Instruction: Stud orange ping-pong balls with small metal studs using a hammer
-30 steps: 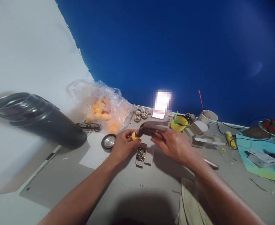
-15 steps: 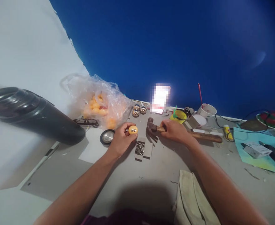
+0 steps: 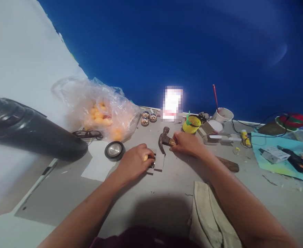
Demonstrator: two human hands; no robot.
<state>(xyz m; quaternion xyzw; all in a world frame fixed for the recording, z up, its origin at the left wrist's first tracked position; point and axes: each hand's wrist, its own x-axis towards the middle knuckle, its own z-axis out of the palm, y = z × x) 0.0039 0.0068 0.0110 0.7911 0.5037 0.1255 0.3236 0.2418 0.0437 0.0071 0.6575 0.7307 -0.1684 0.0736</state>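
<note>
Left hand: now reaching over box, fingers pinching ball.
Right hand: fingers gripping hammer, seemingly pausing beside box.

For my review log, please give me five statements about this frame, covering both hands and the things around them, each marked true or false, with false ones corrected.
1. The right hand grips the claw hammer by its handle. True.
2. The left hand is empty. False: it holds a yellow-orange ball at the small open box.
3. The red stick stands in the white cup. True.
4. The eyeglasses lie on the turquoise sheet. False: they lie on the opposite side, next to the dark cylinder.
5. Orange balls show through the clear plastic bag. True.
</note>
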